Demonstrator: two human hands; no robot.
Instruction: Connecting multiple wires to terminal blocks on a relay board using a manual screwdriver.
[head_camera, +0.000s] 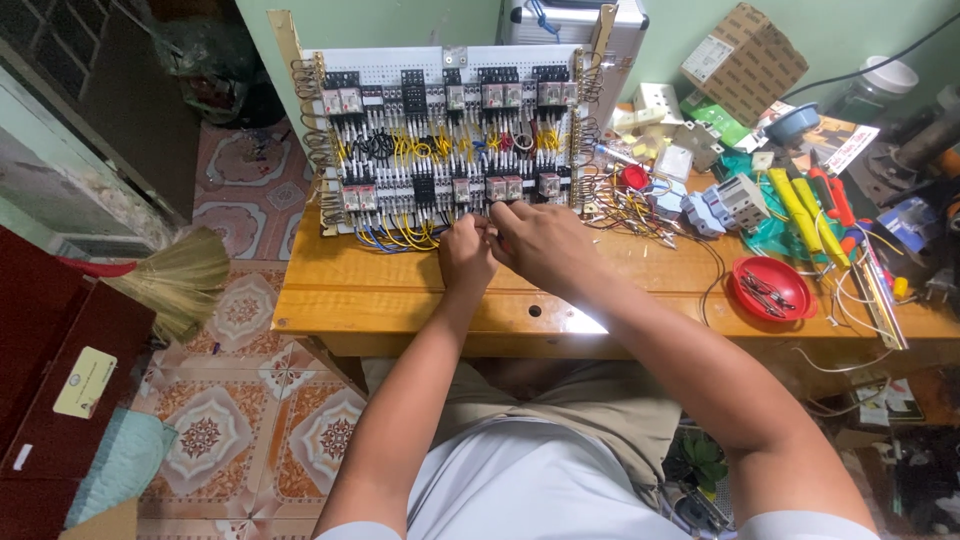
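1. A wiring panel (445, 140) stands upright at the back of a wooden bench (340, 290); everything below is placed relative to this panel.
2. The left hand (466, 258) and right hand (540, 243) meet at the panel's lower edge, just right of its middle, touching each other.
3. Both hands' fingers are curled tight and pinched together at the bottom row of parts. What they pinch is hidden behind the knuckles; a wire end is possible, but I cannot tell.
4. The panel carries two rows of relays, joined by many yellow, blue and black wires. The exact number of relays is hard to count, since the hands cover part of the lower row.
5. Right of the panel lies a loose tangle of wires (630, 210), one grey breaker (742, 200) and one red bowl (772, 288) holding small dark pieces too small to make out.
6. Farther right, several yellow and red-handled tools (815, 205) overlap; their count is unclear.
7. Behind the panel, one cardboard box (745, 60) and a metal case (560, 20), the case cut off by the frame's top.
8. Left of the panel, on the tiled floor, lies one broom (180, 275).
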